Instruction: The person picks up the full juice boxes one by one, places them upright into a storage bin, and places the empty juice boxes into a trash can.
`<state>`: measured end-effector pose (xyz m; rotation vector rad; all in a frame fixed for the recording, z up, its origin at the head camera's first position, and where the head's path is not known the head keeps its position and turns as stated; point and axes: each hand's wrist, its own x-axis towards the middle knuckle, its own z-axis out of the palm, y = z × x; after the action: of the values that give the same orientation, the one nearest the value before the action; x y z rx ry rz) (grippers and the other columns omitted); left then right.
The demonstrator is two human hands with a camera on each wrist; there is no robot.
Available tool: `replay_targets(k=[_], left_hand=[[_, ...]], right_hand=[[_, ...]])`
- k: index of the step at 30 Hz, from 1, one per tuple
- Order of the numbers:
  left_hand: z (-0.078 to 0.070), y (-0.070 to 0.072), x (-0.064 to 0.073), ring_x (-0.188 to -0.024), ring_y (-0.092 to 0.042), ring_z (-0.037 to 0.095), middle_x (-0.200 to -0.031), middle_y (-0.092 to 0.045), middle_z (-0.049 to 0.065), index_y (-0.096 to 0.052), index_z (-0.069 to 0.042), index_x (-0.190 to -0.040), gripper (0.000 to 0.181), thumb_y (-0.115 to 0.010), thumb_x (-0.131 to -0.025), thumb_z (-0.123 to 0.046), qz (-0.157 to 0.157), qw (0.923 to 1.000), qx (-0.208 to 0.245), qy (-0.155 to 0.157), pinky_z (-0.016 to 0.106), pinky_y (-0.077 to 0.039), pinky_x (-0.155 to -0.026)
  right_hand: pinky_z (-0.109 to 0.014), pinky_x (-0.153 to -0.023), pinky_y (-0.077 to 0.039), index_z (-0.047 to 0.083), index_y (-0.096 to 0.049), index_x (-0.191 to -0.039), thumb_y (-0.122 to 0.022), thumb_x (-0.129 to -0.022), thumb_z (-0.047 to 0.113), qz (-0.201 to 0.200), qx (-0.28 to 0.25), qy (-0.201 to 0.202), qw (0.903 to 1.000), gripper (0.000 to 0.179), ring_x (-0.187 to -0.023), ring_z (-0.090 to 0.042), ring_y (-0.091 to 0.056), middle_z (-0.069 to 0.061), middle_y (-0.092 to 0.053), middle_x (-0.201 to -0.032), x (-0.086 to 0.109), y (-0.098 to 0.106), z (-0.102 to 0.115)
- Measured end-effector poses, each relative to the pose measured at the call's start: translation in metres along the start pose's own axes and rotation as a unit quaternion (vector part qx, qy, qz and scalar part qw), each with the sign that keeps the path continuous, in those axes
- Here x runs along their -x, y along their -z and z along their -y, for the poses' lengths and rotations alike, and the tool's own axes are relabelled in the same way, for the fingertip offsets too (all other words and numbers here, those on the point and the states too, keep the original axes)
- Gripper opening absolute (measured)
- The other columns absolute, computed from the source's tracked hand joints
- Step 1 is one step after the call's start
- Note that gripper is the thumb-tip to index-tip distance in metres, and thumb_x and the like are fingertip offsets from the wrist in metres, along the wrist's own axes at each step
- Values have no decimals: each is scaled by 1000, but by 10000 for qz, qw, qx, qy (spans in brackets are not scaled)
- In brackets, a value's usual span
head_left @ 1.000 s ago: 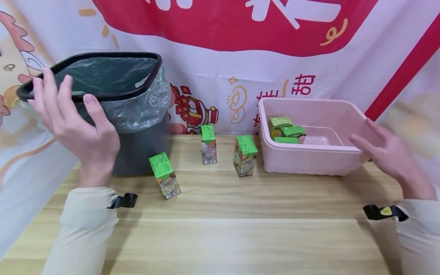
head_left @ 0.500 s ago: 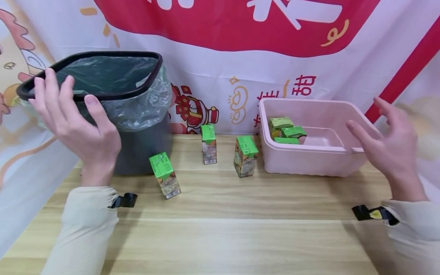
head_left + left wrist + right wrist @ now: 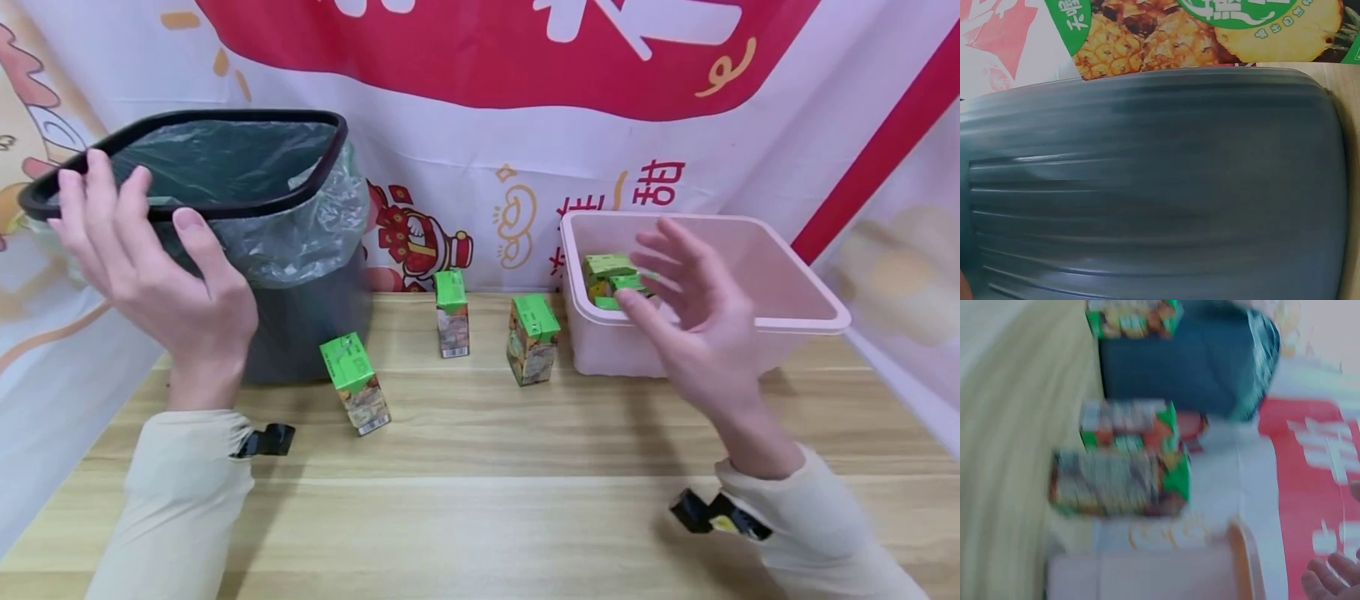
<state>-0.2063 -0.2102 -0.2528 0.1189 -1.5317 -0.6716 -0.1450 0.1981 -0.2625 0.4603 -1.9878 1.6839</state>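
Observation:
My left hand is raised at the near left of the grey trash bin, fingers extended over its black rim and thumb apart. The left wrist view looks onto the bin's ribbed side. My right hand hangs in the air before the pink plastic basin, fingers spread and holding nothing, overlapping its front edge. Three green-topped drink cartons stand between bin and basin: a near-left carton, a middle carton and a right carton.
Several more green cartons lie at the basin's left end, partly covered by my right hand. A clear liner folds over the bin's rim. Behind everything hangs a printed cloth; the table is light wood.
My right hand has left the basin's right end and swung leftward across its front. My left hand stays at the bin's rim, and the cartons stand where they stood.

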Motion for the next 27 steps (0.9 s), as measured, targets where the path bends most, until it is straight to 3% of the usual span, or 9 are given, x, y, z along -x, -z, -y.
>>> replay_targets(k=[5, 10, 15, 22, 27], left_hand=[[0, 0, 1, -155, -40, 17, -157, -58, -5, -69, -22, -133, 40, -51, -99, -31, 35, 10000, -71, 28, 34, -10, -135], [0, -1, 1, -155, -41, 17, -155, -60, -8, -70, -23, -132, 40, -51, -98, -31, -9, 10000, -65, 20, 34, -10, -135], [0, 1, 1, -154, -41, 16, -152, -60, -10, -69, -23, -132, 40, -50, -98, -33, -11, 9999, -133, 40, 34, -11, -135], [-2, 1, 1, -154, -41, 16, -151, -61, -11, -71, -19, -129, 40, -50, -98, -33, -25, 9999, -116, 34, 34, -11, -135], [-2, -1, 1, -154, -42, 17, -150, -62, -10, -71, -17, -128, 39, -51, -98, -31, -43, 10000, -46, -4, 35, -11, -135]], right_hand=[[-24, -113, -51, 10, -45, -159, -70, -91, -14, 284, -337, -3, 9990, 77, -135, -25, -61, -10, -58, -151, 13, -28, -1], [-31, -119, -46, 10, -40, -162, -76, -90, -9, 786, 246, -9, 9966, 83, -143, -24, -56, -9, -52, -158, 25, -46, -10], [-36, -125, -38, 14, -34, -166, -82, -91, 4, 1259, 997, -20, 9870, 89, -155, -22, -44, -4, -41, -169, 35, -59, -20], [-46, -131, -30, 13, -24, -169, -83, -93, 22, 1405, 1892, -379, 9711, 97, -160, -23, -34, -4, -32, -174, 39, -69, -31], [-51, -132, -26, 14, -23, -170, -81, -94, 31, 1392, 2061, -834, 9650, 97, -163, -25, -28, -3, -28, -176, 37, -71, -41]])
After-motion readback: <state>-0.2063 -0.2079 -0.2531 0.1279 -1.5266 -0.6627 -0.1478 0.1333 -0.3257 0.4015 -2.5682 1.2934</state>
